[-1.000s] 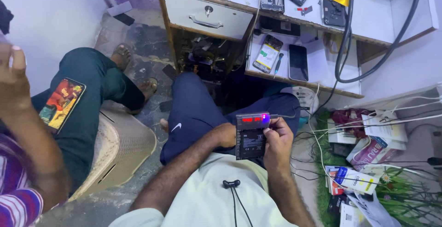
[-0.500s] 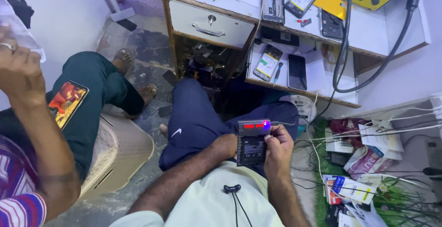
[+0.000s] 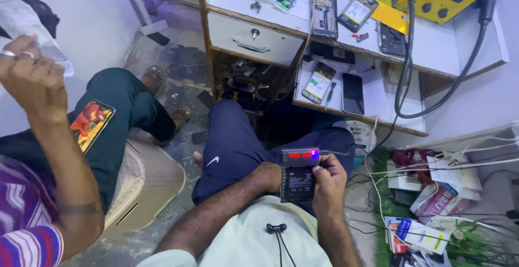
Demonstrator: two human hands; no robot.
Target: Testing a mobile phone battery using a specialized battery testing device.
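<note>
Beside me, a neighbour's raised hand (image 3: 30, 77) has dropped lower. Both my hands, left (image 3: 268, 176) and right (image 3: 328, 183), stay closed around the flat black rectangular battery (image 3: 298, 180) clipped under a small red-lit tester (image 3: 300, 156) over my lap. I'm reading it; next I'd unclip gently.

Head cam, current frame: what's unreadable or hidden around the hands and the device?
- Left hand: fingers hidden behind the black device.
- Right hand: fingertips wrap the device edge; contact point unclear.
- Red display: too small and glary.
- Other person's raised hand: paper cut off by frame edge.
</note>
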